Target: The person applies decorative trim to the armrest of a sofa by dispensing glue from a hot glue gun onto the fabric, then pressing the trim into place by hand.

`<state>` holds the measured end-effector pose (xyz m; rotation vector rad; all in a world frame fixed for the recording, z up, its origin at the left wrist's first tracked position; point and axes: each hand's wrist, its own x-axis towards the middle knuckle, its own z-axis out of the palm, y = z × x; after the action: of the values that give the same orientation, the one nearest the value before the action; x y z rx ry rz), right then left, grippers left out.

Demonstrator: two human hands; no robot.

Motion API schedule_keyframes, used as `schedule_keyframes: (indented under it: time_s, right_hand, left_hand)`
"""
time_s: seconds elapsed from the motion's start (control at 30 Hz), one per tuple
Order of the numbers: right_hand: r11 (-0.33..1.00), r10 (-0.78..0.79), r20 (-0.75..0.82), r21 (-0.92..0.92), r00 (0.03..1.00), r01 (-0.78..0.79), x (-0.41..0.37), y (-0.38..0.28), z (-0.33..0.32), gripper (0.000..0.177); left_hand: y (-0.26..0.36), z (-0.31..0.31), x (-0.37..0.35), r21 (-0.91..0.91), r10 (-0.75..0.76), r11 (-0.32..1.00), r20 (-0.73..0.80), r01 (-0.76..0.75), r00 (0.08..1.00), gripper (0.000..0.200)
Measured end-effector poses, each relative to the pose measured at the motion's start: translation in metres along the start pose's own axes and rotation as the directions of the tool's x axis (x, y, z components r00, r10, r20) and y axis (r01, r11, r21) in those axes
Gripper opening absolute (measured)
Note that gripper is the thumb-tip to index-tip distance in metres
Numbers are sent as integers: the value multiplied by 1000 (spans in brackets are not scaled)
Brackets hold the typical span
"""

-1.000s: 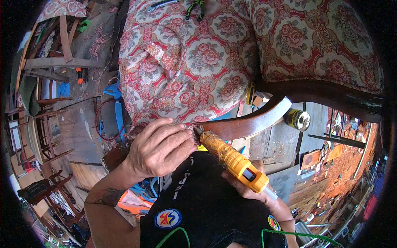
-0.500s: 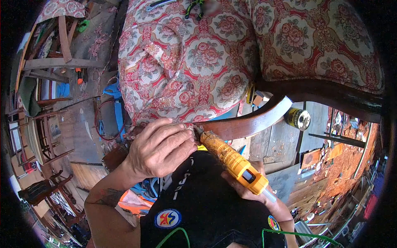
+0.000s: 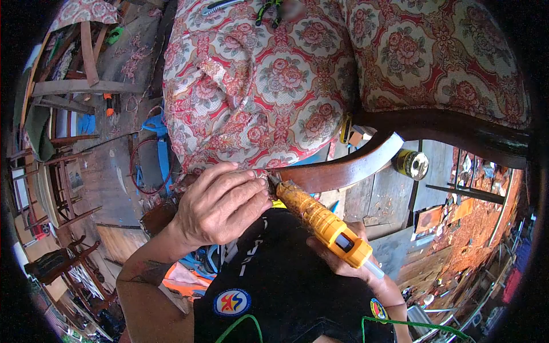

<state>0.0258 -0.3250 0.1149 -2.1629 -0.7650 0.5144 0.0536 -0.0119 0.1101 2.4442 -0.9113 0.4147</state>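
Note:
A yellow hot glue gun (image 3: 320, 220), with a pale glue stick (image 3: 374, 270) out of its back end, slants across my front. My right hand (image 3: 340, 257) grips it from below, mostly hidden behind its body. The nozzle touches or nearly touches the fabric edge by the dark wooden armrest (image 3: 326, 174). Close to that tip, my left hand (image 3: 220, 206) has its fingertips closed on the edge of the floral fabric (image 3: 251, 134) covering the chair seat. What lies under those fingertips is hidden.
On the seat's far side rest a utility knife (image 3: 223, 7) and green-and-black pliers (image 3: 270, 12). A floral backrest (image 3: 434, 57) rises at right. Below the armrest stands a yellow can (image 3: 412, 164). Wooden chair frames (image 3: 63, 188) fill the left.

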Motion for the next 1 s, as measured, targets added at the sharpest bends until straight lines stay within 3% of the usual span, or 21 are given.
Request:
schedule_keyframes:
  time_s: [0.1, 0.17, 0.3, 0.37, 0.7, 0.77, 1.0]
  right_hand:
    - [998, 36, 16, 53, 999, -37, -8, 12, 14, 26]
    - [973, 97, -23, 211, 995, -90, -12, 17, 22, 26]
    - [984, 55, -39, 171, 998, -48, -13, 17, 20, 28]
    - [996, -30, 14, -84, 999, 31, -5, 5, 3, 29]
    - [997, 50, 33, 56, 998, -51, -11, 9, 10, 27]
    - [998, -18, -21, -61, 1000, 16, -1, -6, -6, 27]
    - [998, -66, -57, 19, 996, 67, 0, 0, -5, 25]
  left_hand:
    - [0, 0, 1, -3, 11, 1000, -7, -11, 1000, 26]
    - [-1, 0, 1, -12, 7, 1000, -15, -7, 1000, 27]
    - [-1, -1, 1, -6, 20, 1000, -9, -20, 1000, 28]
    - [-1, 0, 1, -13, 18, 1000, -16, -18, 1000, 30]
    - [-1, -1, 1, -12, 19, 1000, -13, -19, 1000, 33]
    - [-1, -1, 1, -12, 22, 1000, -8, -22, 1000, 33]
    - [0, -1, 1, -15, 17, 1000, -13, -18, 1000, 33]
